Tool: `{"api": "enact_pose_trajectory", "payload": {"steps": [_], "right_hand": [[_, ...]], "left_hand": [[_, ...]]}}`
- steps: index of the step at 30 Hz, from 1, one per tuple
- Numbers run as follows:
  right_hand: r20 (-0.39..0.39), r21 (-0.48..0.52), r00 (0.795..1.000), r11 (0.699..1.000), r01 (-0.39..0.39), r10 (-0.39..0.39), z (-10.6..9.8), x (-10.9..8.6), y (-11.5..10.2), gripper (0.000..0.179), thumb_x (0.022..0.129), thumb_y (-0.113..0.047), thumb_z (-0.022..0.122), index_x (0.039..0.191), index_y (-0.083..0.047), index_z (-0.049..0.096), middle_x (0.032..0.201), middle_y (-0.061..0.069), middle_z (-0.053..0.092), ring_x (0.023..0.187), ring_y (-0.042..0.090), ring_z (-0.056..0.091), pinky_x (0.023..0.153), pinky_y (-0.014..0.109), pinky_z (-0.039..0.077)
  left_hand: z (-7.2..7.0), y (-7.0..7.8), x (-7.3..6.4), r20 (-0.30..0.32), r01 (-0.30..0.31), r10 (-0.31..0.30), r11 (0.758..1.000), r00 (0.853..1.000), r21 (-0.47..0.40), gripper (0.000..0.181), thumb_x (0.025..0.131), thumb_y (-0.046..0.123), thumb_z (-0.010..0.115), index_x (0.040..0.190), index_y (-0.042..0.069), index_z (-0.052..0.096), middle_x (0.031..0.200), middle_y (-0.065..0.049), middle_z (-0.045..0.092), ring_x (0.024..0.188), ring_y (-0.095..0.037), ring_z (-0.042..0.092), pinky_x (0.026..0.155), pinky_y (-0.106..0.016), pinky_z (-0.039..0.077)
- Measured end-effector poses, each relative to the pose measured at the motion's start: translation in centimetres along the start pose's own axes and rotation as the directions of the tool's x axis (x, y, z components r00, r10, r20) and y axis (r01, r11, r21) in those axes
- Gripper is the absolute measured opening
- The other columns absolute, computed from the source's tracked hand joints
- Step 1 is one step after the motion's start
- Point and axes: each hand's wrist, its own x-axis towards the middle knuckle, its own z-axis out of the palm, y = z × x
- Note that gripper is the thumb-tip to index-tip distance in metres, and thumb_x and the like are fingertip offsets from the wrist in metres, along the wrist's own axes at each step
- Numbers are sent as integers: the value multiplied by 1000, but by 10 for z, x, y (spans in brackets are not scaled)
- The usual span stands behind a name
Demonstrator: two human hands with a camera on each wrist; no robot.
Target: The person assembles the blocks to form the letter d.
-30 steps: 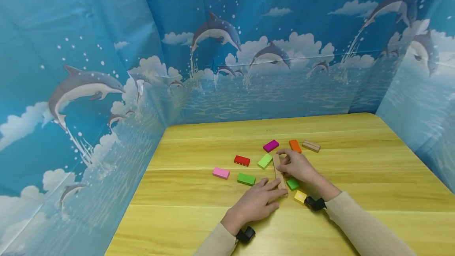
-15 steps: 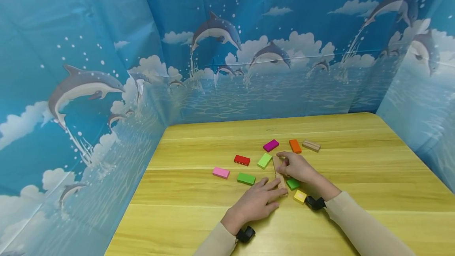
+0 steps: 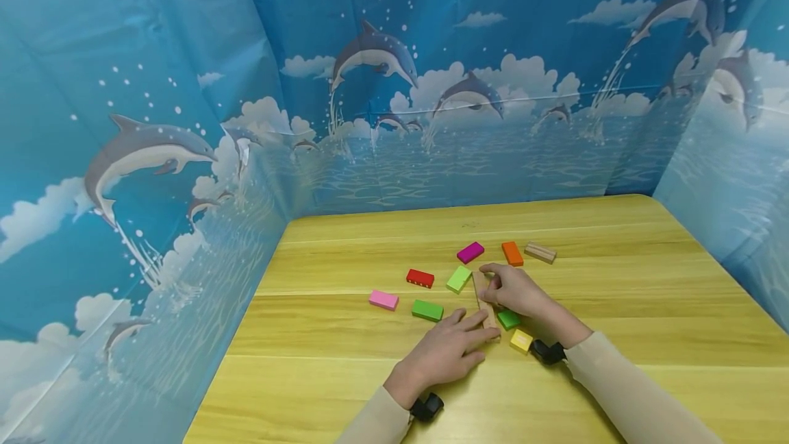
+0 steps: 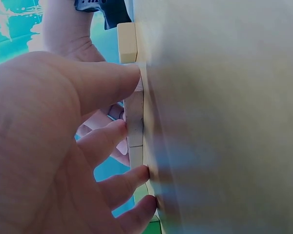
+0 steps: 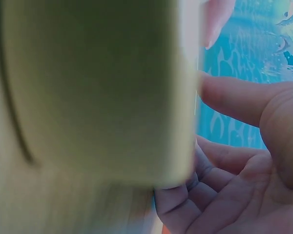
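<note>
Two plain wooden blocks lie end to end in a slanting row, the far block (image 3: 480, 284) and the near block (image 3: 490, 318). My left hand (image 3: 440, 350) holds the near block, its digits at the block's side and near end. In the left wrist view, the thumb (image 4: 115, 83) and forefinger meet the row while the other fingertips touch the table. My right hand (image 3: 516, 290) pinches the far block, forefinger at the far end and thumb along the right side. A large blurred surface hides most of the right wrist view. The palm partly hides a green block (image 3: 508, 318).
Light green (image 3: 459, 279), green (image 3: 428, 310), red (image 3: 420, 278) and pink (image 3: 384, 300) blocks lie to the left. Magenta (image 3: 470, 252), orange (image 3: 512, 253) and grooved wooden (image 3: 540, 253) blocks lie behind. A yellow block (image 3: 520, 341) sits by the right wrist. Dolphin-print curtains (image 3: 431, 149) surround the table.
The far wooden block has shifted slightly and the seam between the two blocks is harder to make out. Both hands stay nearly still.
</note>
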Motion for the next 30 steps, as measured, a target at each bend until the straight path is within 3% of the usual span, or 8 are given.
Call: {"api": "enact_pose_trajectory", "payload": {"steps": [15,30], "right_hand": [[-5,-53,1000,998,12,-12,-3,0,2,57,93,-11,73,142,7,49,80,6,60,64,19,54,55,31,45],[5,-44,1000,999,-8,8,-3,-1,-1,58,93,-11,72,142,8,48,81,6,60,63,19,55,55,32,45]], "left_hand": [[-1,0,0,11,-1,1,1000,1000,-10,47,106,37,51,153,37,44,163,3,28,145,-34,33,114,-44,33],[0,-2,1,10,-6,6,1000,1000,-21,49,106,37,50,154,36,41,163,3,28,145,-31,34,114,-43,33]]}}
